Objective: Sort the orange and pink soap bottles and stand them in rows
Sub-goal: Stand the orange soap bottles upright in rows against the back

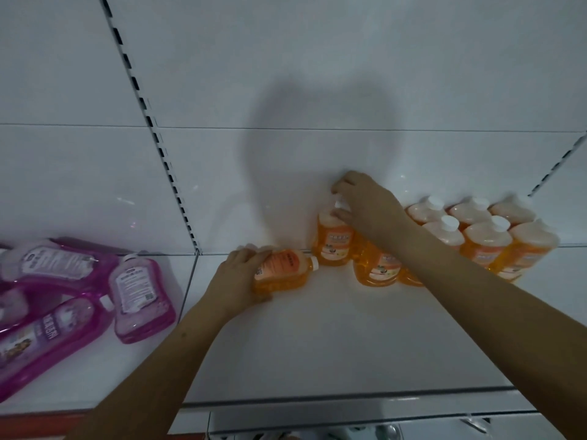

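A white shop shelf (317,344) is seen from above, backed by a white panel wall with slotted uprights (152,134).

At the centre, the left hand (236,277) is wrapped around the base of an orange soap bottle lying on its side (282,269), its white cap pointing toward 3 o'clock; the fingers are curled over the bottle's bottom end. Just beyond it, toward 1 o'clock, the right hand (359,204) is closed over the white cap of an upright orange bottle (333,241) that stands close to the back wall, the fingertips pinching the cap from above.

Beside that bottle, toward 3 o'clock, another upright orange bottle (378,268) is partly hidden by the right forearm. Farther toward 3 o'clock, a group of orange bottles (482,230) is stood in two rows, touching one another, white caps up.

At 9 o'clock, well apart from the orange ones, several pink soap bottles (79,290) are left lying in a loose heap on the shelf, some overlapping.
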{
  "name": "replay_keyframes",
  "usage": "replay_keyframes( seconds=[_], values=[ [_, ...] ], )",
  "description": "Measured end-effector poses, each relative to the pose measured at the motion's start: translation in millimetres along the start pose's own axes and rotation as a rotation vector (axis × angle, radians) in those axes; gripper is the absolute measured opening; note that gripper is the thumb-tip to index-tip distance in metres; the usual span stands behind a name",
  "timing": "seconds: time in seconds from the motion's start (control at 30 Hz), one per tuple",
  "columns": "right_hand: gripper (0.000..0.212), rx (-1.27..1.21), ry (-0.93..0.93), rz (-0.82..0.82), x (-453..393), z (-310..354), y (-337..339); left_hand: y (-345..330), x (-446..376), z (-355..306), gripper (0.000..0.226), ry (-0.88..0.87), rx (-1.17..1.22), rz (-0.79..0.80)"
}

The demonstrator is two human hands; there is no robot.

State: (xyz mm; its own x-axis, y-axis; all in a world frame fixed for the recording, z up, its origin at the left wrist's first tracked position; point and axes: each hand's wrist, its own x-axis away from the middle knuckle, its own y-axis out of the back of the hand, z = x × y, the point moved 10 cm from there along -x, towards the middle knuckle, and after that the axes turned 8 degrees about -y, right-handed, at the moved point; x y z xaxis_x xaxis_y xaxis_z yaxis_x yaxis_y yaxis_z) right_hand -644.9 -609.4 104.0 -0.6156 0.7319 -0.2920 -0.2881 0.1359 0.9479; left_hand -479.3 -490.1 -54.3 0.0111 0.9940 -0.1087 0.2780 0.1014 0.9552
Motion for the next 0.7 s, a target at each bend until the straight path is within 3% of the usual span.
replay_keyframes(
  seconds=[0.13, 0.23, 0.33, 0.4, 0.5, 0.7],
  values=[
    [0.027, -0.04, 0.251, -0.206, 20, 43, 20, 6, 4, 1, 0.086, 0.042, 0.145, 0.008],
    [0.035, -0.106, 0.375, -0.012, 36, 66, -4, 12, 14, -6, 0.058, 0.069, 0.316, 0.035],
    [0.063, -0.078, 0.386, 0.286, 53, 69, -42, 18, 31, -11, 0.058, 0.165, 0.652, 0.018],
    [0.073, -0.096, 0.338, 0.378, 57, 65, -53, 23, 37, -21, 0.049, 0.131, 0.766, 0.021],
    [0.06, -0.19, 0.276, 0.421, 52, 57, -53, 28, 38, -36, 0.041, 0.064, 0.84, 0.062],
    [0.053, -0.057, 0.343, 0.392, 47, 58, -28, 20, 28, -46, 0.052, 0.047, 0.712, 0.044]
  ],
)
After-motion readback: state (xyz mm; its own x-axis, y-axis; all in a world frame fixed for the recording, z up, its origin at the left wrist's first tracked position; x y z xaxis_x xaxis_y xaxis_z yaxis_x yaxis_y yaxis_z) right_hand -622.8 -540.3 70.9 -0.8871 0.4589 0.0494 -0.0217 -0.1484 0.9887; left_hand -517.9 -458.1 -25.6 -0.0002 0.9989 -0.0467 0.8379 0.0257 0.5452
